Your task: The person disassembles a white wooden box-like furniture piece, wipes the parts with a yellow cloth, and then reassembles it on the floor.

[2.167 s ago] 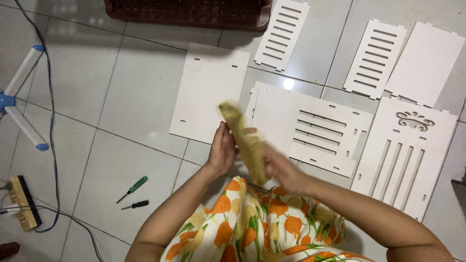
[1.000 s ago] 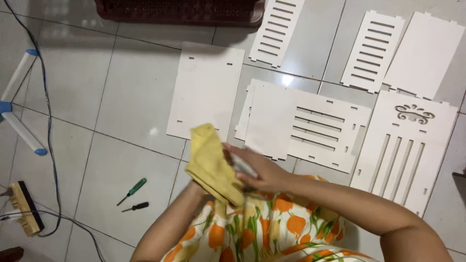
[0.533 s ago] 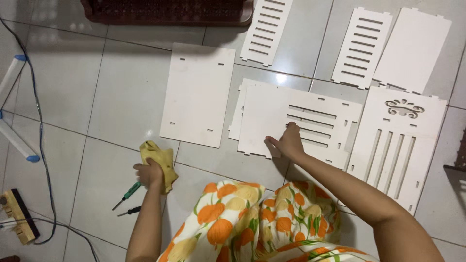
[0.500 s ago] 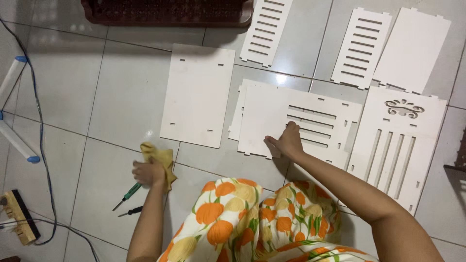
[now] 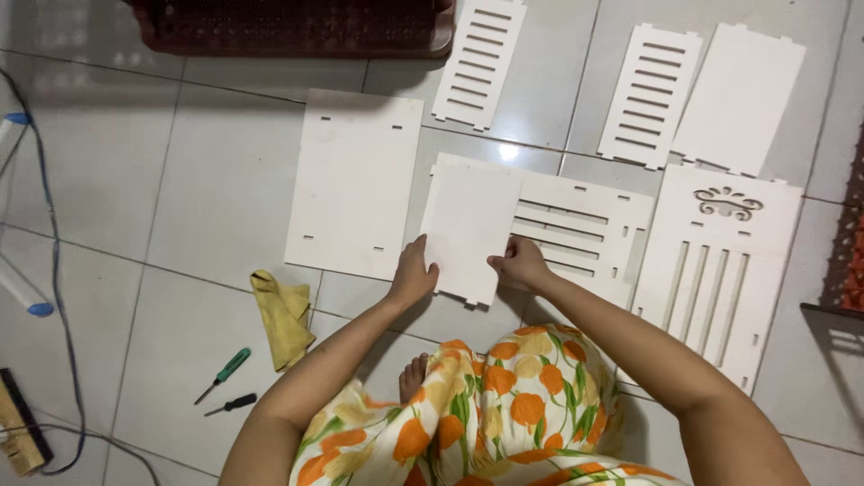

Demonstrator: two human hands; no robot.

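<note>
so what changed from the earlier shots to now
The left hand let go of the yellow cloth, which now lies on the floor by the green screwdriver. Both hands moved to the small plain white panel; the right hand grips its lower edge. The other white panels stayed put.

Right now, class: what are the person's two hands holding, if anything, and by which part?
Both hands grip a small plain white panel near its lower corners: the left hand at the lower left edge, the right hand at the lower right edge.
</note>
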